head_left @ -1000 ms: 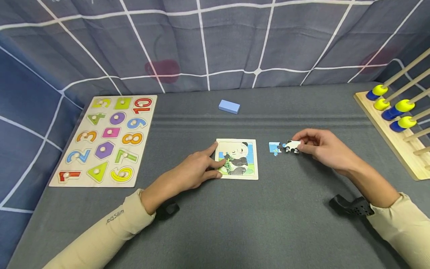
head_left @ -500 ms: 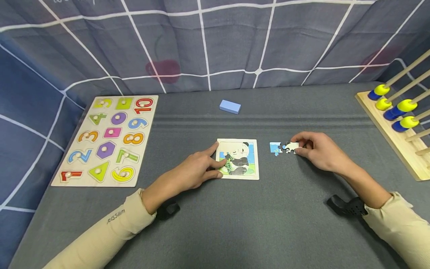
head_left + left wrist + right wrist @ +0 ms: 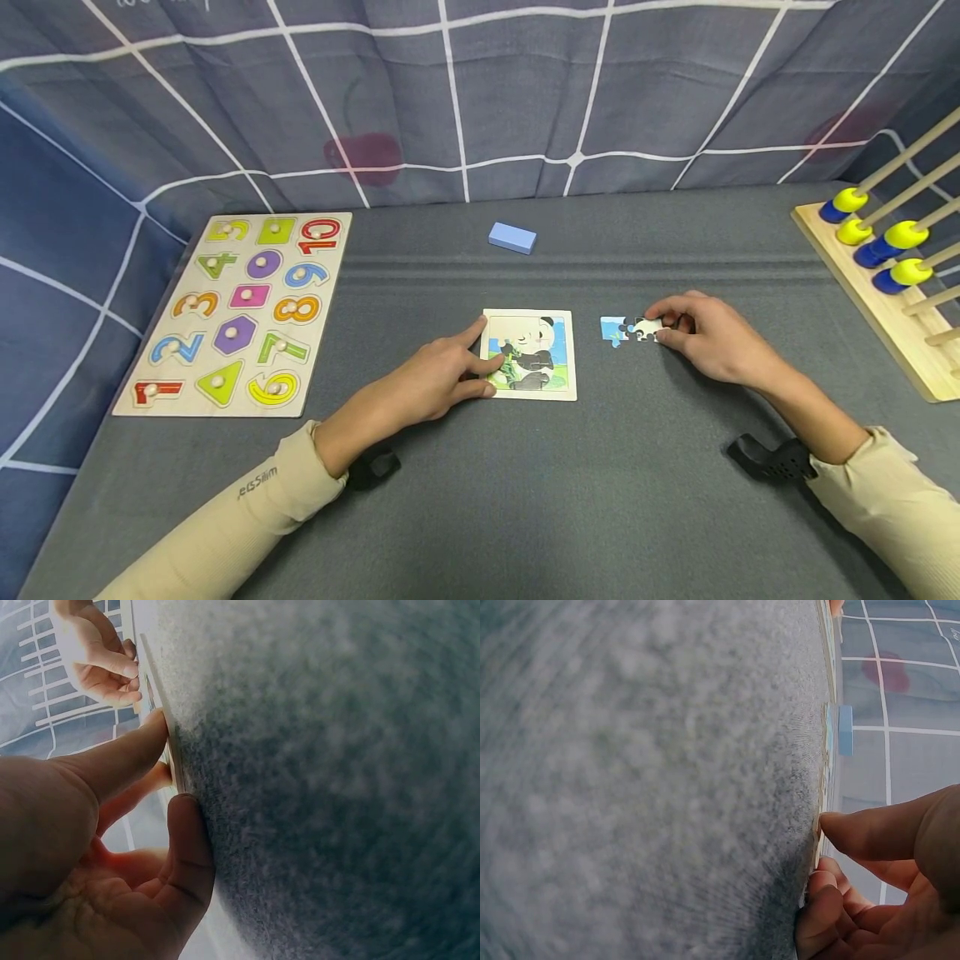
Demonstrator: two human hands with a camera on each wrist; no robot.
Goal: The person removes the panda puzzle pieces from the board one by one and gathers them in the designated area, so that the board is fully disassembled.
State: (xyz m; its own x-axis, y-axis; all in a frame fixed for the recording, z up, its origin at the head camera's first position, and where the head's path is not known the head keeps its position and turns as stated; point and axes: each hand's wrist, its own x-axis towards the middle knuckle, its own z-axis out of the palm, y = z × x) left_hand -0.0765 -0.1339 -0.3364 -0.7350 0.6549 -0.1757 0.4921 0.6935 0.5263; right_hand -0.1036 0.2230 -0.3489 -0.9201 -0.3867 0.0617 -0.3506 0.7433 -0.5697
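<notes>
A square panda jigsaw puzzle [image 3: 528, 354] in a pale frame lies in the middle of the table. My left hand [image 3: 427, 379] rests on its left side, with spread fingers touching the frame and one fingertip on the picture. To the right lies a blue puzzle piece [image 3: 612, 327] with a bit of green leaf. Right up against it is a black-and-white panda puzzle piece [image 3: 643, 328], its right edge pinched between the thumb and fingers of my right hand [image 3: 708, 337]. In the right wrist view the thumb [image 3: 855, 829] presses at the thin piece's edge, low over the cloth.
A wooden number-and-shape peg board [image 3: 251, 312] lies at the left. A blue block [image 3: 513, 237] sits behind the puzzle. At the right edge stands a wooden bead rack [image 3: 862, 292] with upright rods. Gridded cloth [image 3: 517, 92] hangs behind the grey table [image 3: 525, 500].
My right hand has shifted a little left and slightly nearer, with the panda piece turning and closing in on the blue piece. The left hand has stayed in place on the puzzle.
</notes>
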